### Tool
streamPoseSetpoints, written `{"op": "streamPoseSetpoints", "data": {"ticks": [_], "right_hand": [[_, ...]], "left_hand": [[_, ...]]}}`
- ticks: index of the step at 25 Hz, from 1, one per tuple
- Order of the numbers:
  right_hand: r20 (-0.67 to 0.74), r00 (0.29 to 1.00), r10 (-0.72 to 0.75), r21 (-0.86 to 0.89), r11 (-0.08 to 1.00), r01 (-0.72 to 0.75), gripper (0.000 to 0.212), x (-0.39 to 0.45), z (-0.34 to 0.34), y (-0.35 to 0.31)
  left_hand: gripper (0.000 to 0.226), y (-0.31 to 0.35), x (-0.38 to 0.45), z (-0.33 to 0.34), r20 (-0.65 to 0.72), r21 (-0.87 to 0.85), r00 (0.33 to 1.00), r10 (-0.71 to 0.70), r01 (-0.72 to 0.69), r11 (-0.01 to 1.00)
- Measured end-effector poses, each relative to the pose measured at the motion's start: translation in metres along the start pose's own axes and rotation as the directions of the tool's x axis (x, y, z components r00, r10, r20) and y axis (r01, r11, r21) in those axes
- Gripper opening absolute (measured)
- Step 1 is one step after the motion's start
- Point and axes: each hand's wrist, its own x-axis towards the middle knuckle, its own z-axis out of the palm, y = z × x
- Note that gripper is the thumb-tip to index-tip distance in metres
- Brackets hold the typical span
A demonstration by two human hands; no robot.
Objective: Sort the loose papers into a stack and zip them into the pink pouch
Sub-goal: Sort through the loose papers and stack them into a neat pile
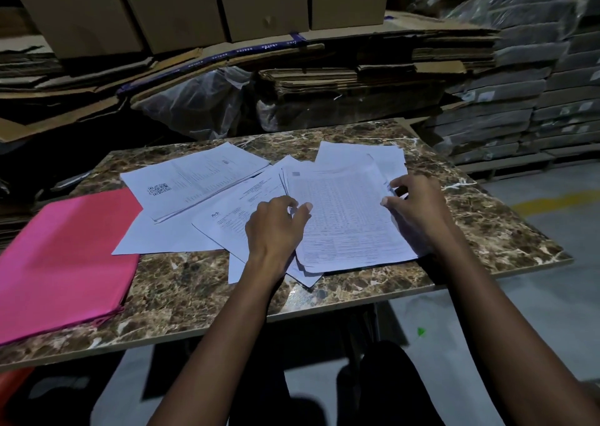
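Both of our hands hold one printed stack (344, 218) on the marble table (487, 227): our left hand (276, 227) curls its fingers at the stack's left edge, and our right hand (414, 208) pinches the right edge between thumb and fingers. Going from the left, the pink pouch (65, 260) lies flat at the table's left end, overhanging the near edge a little; we cannot tell whether its zip is open. Just beside it, loose sheets (194, 182) fan out, one bearing a QR code, overlapping each other and running under the held stack. More white sheets (383, 159) poke out behind the stack. Flattened cardboard (324, 78) is piled behind the table.
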Motion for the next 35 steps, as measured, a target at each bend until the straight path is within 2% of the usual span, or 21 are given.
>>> {"op": "streamPoseSetpoints", "data": {"ticks": [5,11,16,18,22,25,29,33,35], "right_hand": [[0.036,0.999,0.02,-0.066,0.998,-0.017,0.042,-0.01,0.001,0.001],[0.084,0.996,0.025,-0.113,0.993,-0.015,0.048,-0.015,-0.008,-0.004],[0.039,0.999,-0.025,-0.416,0.908,0.039,0.048,-0.041,-0.001,-0.037],[0.027,0.998,-0.048,-0.48,0.876,0.055,0.046,-0.052,0.005,-0.055],[-0.113,0.991,-0.069,-0.553,0.833,-0.005,0.043,-0.061,0.008,-0.077],[-0.031,0.993,-0.116,-0.464,0.882,0.088,0.047,-0.063,0.017,-0.093],[0.21,0.957,-0.202,-0.131,0.964,0.232,0.047,-0.053,0.049,-0.111],[0.315,0.91,-0.269,0.029,0.961,0.274,0.041,-0.029,0.083,-0.143],[0.338,0.904,-0.261,0.074,0.965,0.251,0.039,-0.02,0.101,-0.161]], "left_hand": [[0.049,0.005,-0.008,-0.002,0.034,0.129,0.996,0.083,-0.086,0.988],[0.053,0.009,-0.012,0.001,0.073,0.239,0.978,0.194,-0.206,0.949],[0.053,-0.001,-0.009,-0.004,0.036,0.163,0.993,0.109,-0.114,0.98],[0.05,-0.006,-0.009,-0.01,0.025,0.102,0.998,0.062,-0.064,0.993],[0.04,-0.017,-0.015,-0.024,0.098,0.036,0.994,0.037,-0.041,0.999],[0.043,-0.032,-0.014,-0.035,0.085,0.057,0.996,0.034,-0.039,0.998],[0.034,-0.058,0.002,-0.05,0.064,0.004,0.997,-0.03,0.03,1.0],[0.029,-0.092,0.033,-0.064,-0.037,0.002,0.993,-0.11,0.11,0.994],[0.034,-0.112,0.054,-0.074,-0.092,0.066,0.981,-0.171,0.178,0.982]]}}
